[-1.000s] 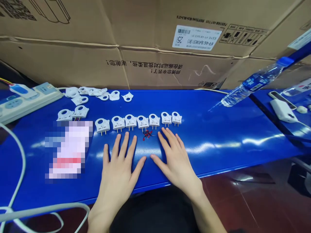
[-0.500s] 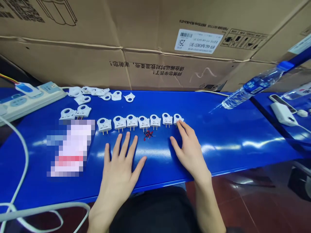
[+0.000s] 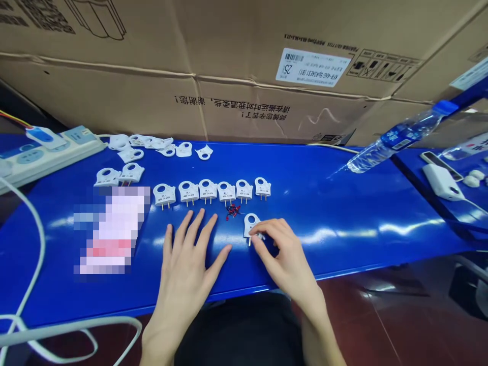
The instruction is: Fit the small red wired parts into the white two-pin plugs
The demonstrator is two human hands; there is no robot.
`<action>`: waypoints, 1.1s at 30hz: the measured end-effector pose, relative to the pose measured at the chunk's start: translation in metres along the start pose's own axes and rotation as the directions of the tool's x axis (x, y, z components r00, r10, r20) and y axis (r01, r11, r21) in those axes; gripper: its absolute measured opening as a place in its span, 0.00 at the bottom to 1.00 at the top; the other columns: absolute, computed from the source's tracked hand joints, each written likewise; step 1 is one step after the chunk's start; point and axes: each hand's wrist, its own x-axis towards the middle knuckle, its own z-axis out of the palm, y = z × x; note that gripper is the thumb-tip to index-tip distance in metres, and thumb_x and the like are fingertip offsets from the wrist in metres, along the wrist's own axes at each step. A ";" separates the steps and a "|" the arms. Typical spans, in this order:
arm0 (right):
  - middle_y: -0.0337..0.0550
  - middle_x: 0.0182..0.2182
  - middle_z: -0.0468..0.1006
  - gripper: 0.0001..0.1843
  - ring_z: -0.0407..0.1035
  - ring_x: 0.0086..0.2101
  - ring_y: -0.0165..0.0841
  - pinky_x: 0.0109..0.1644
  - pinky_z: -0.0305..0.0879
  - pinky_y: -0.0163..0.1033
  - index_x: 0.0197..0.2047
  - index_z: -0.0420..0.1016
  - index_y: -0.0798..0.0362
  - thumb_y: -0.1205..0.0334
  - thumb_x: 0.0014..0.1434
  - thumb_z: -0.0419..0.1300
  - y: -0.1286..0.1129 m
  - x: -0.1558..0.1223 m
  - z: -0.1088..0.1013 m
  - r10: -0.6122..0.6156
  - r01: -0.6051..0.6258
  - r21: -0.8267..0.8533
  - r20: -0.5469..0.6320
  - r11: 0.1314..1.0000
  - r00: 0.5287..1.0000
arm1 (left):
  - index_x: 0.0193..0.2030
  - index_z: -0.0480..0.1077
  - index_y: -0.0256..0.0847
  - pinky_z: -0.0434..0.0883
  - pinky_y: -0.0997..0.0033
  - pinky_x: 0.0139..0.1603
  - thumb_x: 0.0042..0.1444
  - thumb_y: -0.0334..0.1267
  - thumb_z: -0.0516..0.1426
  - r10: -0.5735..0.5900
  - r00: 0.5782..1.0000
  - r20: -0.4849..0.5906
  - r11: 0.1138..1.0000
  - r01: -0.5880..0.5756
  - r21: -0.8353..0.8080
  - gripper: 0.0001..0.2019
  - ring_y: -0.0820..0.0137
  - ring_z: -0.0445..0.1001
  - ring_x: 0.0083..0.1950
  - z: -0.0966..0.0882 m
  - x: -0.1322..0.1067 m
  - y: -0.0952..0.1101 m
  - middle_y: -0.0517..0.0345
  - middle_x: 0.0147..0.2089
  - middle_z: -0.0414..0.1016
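Head view, ordered by size. Cardboard boxes (image 3: 244, 66) fill the background, printed text upside down, one white label at upper right. Below them a blue worktop (image 3: 343, 203) runs across the frame. A white power strip (image 3: 46, 152) lies at far left, with a white cable (image 3: 30, 284) looping over the near left edge. A pixelated patch (image 3: 110, 229) covers something flat on the left of the worktop. A water bottle (image 3: 400, 134) with blue cap lies tilted at right.

Left hand (image 3: 186, 269): flat on the worktop, palm down, fingers spread, holding nothing. Right hand (image 3: 282, 254): fingers curled, thumb and forefinger pinched on the lower edge of a white plug piece (image 3: 250, 223), which lies on the worktop just in front of the row, prongs pointing toward the person.

A row of plug pieces (image 3: 208, 190), six in number, white with brass prongs, sits side by side beyond the hands. Two more plug pieces (image 3: 120, 175) lie left of the row; a loose cluster of white shells (image 3: 160, 145) lies near the boxes.

Smallest: a bundle of red parts (image 3: 232, 211), between the row and the held piece, not touching either hand.
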 end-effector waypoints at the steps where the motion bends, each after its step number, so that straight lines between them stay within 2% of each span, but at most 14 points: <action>1: 0.41 0.45 0.82 0.07 0.72 0.48 0.38 0.53 0.68 0.44 0.45 0.78 0.47 0.61 0.73 0.58 -0.004 0.001 0.003 -0.017 0.016 0.016 0.028 1.000 0.999 | 0.72 0.62 0.45 0.55 0.34 0.76 0.70 0.53 0.54 0.002 1.000 -0.024 0.999 -0.003 -0.033 0.28 0.48 0.63 0.76 -0.001 0.000 0.000 0.44 0.73 0.68; 3: 0.41 0.45 0.82 0.06 0.72 0.48 0.37 0.55 0.68 0.44 0.46 0.78 0.47 0.62 0.74 0.58 -0.010 0.004 0.006 -0.057 0.054 0.041 0.075 0.998 0.996 | 0.70 0.65 0.47 0.60 0.38 0.73 0.69 0.51 0.57 0.019 0.998 -0.061 0.995 -0.025 -0.099 0.26 0.51 0.70 0.69 -0.003 0.000 -0.001 0.47 0.67 0.73; 5: 0.41 0.46 0.82 0.07 0.72 0.48 0.37 0.55 0.69 0.44 0.47 0.77 0.47 0.62 0.74 0.57 -0.013 0.008 0.006 -0.098 0.095 0.041 0.086 0.995 0.991 | 0.67 0.68 0.48 0.65 0.44 0.68 0.69 0.48 0.59 0.042 0.996 -0.079 0.987 -0.053 -0.148 0.22 0.55 0.74 0.62 -0.005 -0.001 -0.002 0.49 0.63 0.75; 10: 0.44 0.50 0.81 0.12 0.71 0.51 0.40 0.57 0.70 0.47 0.56 0.78 0.48 0.64 0.75 0.55 -0.006 0.027 0.003 -0.138 0.135 -0.159 -0.003 0.978 0.990 | 0.62 0.72 0.50 0.70 0.58 0.56 0.69 0.39 0.59 0.075 0.992 -0.099 0.970 -0.096 -0.225 0.15 0.62 0.75 0.53 -0.008 -0.001 0.001 0.54 0.53 0.75; 14: 0.46 0.51 0.79 0.18 0.71 0.52 0.42 0.53 0.73 0.48 0.61 0.77 0.45 0.66 0.73 0.54 0.003 0.035 0.007 -0.114 0.118 -0.307 0.033 0.944 0.993 | 0.61 0.72 0.49 0.71 0.63 0.51 0.70 0.35 0.57 0.114 0.992 -0.052 0.950 -0.124 -0.285 0.14 0.66 0.73 0.50 -0.006 0.001 0.006 0.56 0.49 0.73; 19: 0.46 0.51 0.79 0.18 0.70 0.51 0.42 0.50 0.74 0.47 0.59 0.78 0.45 0.68 0.73 0.54 0.007 0.033 0.012 -0.116 0.130 -0.362 0.060 0.923 0.991 | 0.60 0.73 0.47 0.72 0.63 0.49 0.72 0.36 0.55 0.135 0.991 -0.001 0.947 -0.129 -0.293 0.13 0.66 0.74 0.48 -0.004 0.003 0.006 0.55 0.48 0.74; 23: 0.45 0.50 0.79 0.12 0.71 0.51 0.41 0.51 0.73 0.46 0.54 0.78 0.47 0.67 0.72 0.56 0.008 0.030 0.013 -0.078 0.080 -0.318 0.021 0.945 0.997 | 0.60 0.72 0.47 0.72 0.60 0.50 0.72 0.38 0.55 0.142 0.990 0.019 0.950 -0.131 -0.284 0.13 0.65 0.74 0.47 -0.005 0.003 0.008 0.55 0.48 0.75; 28: 0.43 0.46 0.78 0.04 0.71 0.47 0.39 0.46 0.70 0.44 0.44 0.75 0.48 0.65 0.71 0.59 0.010 0.027 0.013 -0.037 0.027 -0.311 -0.027 0.950 0.999 | 0.58 0.71 0.47 0.72 0.58 0.53 0.71 0.42 0.57 0.138 0.990 0.022 0.956 -0.127 -0.265 0.12 0.63 0.76 0.50 -0.005 0.003 0.009 0.54 0.51 0.76; 31: 0.44 0.46 0.78 0.03 0.71 0.47 0.41 0.47 0.70 0.46 0.46 0.74 0.48 0.64 0.70 0.60 0.011 0.027 0.013 -0.033 0.023 -0.294 -0.030 0.956 0.999 | 0.58 0.70 0.47 0.71 0.57 0.55 0.71 0.40 0.57 0.143 0.989 0.030 0.956 -0.130 -0.263 0.12 0.63 0.76 0.51 -0.005 0.004 0.008 0.54 0.52 0.77; 33: 0.46 0.48 0.78 0.09 0.71 0.48 0.42 0.48 0.71 0.47 0.53 0.75 0.48 0.64 0.71 0.59 0.011 0.026 0.013 -0.045 0.038 -0.286 -0.020 0.958 0.999 | 0.58 0.70 0.46 0.71 0.57 0.56 0.71 0.39 0.57 0.148 0.988 0.036 0.954 -0.133 -0.269 0.11 0.63 0.75 0.51 -0.006 0.005 0.009 0.54 0.52 0.77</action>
